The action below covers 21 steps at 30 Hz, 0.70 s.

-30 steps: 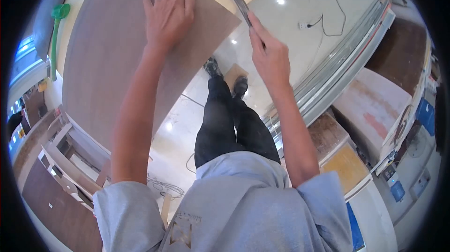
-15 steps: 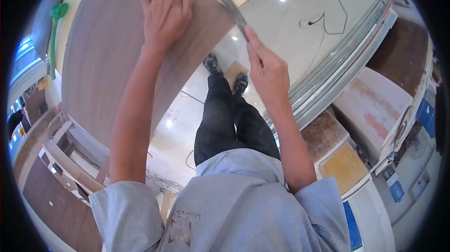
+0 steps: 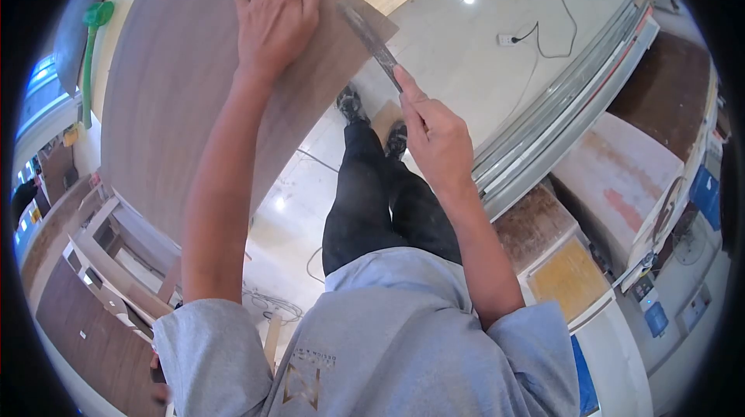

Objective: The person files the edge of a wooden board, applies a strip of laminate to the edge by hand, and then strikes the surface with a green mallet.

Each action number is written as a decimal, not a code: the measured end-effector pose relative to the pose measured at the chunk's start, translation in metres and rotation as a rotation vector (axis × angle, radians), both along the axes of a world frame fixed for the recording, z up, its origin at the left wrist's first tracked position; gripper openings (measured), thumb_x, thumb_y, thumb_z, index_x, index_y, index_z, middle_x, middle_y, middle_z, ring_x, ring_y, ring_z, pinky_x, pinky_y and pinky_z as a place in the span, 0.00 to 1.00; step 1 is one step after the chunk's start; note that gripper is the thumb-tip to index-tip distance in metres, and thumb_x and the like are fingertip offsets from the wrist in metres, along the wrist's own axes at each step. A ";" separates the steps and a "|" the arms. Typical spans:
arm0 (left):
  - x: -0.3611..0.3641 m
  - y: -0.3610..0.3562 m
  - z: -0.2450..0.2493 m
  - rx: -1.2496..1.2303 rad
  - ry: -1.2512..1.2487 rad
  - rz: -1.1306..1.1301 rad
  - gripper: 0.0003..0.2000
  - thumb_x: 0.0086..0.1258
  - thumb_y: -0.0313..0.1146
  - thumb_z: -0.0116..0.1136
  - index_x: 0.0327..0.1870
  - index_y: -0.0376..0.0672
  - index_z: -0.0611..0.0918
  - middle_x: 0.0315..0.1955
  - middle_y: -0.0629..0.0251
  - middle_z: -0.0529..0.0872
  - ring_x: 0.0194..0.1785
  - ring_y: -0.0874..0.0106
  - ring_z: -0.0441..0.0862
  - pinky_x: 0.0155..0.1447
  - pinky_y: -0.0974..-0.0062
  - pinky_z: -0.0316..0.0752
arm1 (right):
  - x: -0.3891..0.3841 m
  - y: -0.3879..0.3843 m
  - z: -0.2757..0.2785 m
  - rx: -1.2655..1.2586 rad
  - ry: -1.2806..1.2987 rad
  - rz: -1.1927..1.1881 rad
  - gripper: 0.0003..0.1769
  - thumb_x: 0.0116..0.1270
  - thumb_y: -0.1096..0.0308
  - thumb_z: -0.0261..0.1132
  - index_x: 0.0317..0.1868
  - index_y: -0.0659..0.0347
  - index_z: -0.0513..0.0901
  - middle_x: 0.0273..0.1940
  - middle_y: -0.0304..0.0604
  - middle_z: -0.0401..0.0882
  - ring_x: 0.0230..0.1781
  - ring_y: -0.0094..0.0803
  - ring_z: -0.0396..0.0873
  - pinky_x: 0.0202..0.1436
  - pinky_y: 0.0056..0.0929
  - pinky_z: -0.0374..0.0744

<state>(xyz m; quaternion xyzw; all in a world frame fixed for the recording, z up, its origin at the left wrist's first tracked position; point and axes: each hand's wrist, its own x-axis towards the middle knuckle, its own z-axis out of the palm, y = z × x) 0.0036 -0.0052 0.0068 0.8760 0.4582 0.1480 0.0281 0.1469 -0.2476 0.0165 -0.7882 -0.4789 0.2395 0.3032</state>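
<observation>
A large brown wood-grain panel (image 3: 174,99) spans the upper left. My left hand (image 3: 278,29) lies on it with fingers spread, near the far edge, a ring on one finger. In my right hand (image 3: 441,138) is a long, flat, grey metal file (image 3: 371,41), the fingers wrapped round its near end and the thumb along it. The file slants up and left, crossing the panel's right-hand edge close to the corner. Part of the handle end is hidden inside my fist.
Long metal profiles (image 3: 559,99) lie bundled on the right, beside stained boxes (image 3: 613,169). A power socket with a cable (image 3: 506,40) rests on the pale floor. Cables (image 3: 272,307) also lie left of my legs. A green-headed tool (image 3: 97,17) stands left of the panel, with wooden frames (image 3: 132,262) below.
My right hand has drawn the file down and slightly left, so it now overlaps the panel's edge near the corner. My left hand has stayed in place.
</observation>
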 end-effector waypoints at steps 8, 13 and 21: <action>0.001 0.000 -0.001 0.014 -0.007 -0.002 0.19 0.87 0.41 0.51 0.69 0.41 0.80 0.81 0.45 0.72 0.87 0.43 0.62 0.89 0.35 0.49 | 0.022 0.043 0.006 0.074 0.095 -0.124 0.23 0.82 0.62 0.66 0.74 0.34 0.86 0.30 0.57 0.83 0.31 0.57 0.85 0.37 0.50 0.82; 0.004 0.000 0.004 -0.029 0.009 0.011 0.19 0.87 0.42 0.50 0.68 0.41 0.81 0.81 0.46 0.72 0.88 0.44 0.61 0.89 0.35 0.48 | 0.016 0.031 -0.006 0.033 0.039 -0.057 0.22 0.82 0.62 0.67 0.74 0.38 0.87 0.32 0.57 0.85 0.29 0.55 0.84 0.37 0.47 0.82; -0.004 -0.004 -0.018 0.039 0.128 -0.138 0.32 0.83 0.55 0.58 0.85 0.57 0.73 0.89 0.63 0.65 0.92 0.53 0.55 0.92 0.36 0.39 | 0.043 0.026 0.009 0.058 0.343 -0.359 0.24 0.87 0.61 0.63 0.80 0.49 0.81 0.32 0.41 0.85 0.26 0.24 0.73 0.34 0.31 0.76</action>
